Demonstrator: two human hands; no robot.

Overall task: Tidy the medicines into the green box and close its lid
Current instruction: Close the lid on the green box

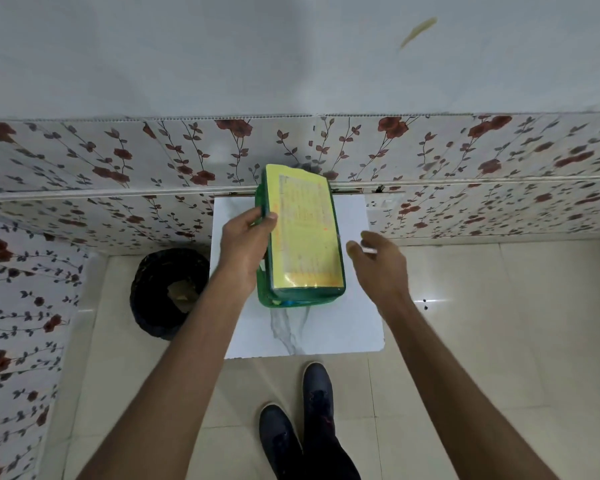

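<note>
Green box (293, 296) is sitting on the white marble-look table (355, 306), toward the back half, with its far end up near the wall. The lid (305, 230) is down over it, a yellow printed sheet covering the whole top with the green rim showing around it. I can't tell from here if it's fully latched. Through the see-through front wall I can make out some colored stuff inside, too blurry to say what.

Left hand (246, 244) is on the box's left edge, fingers wrapped over the lid's rim about halfway along, thumb on top next to the yellow sheet. So that one's clamped on the lid. Right hand (378, 261) is just off the right side of the box, not touching it, fingers loosely curled. There's something thin and white (369, 250) lying across the fingers there, but I honestly can't tell whether it's pinched or what it is.

Further out: black bin (167, 292) on the floor left of the table, with something brownish in it. My two dark shoes (300, 424) are on the beige tile floor right in front of the table. Flowered wall panels (118, 161) run behind and down the left side, plain wall above.
</note>
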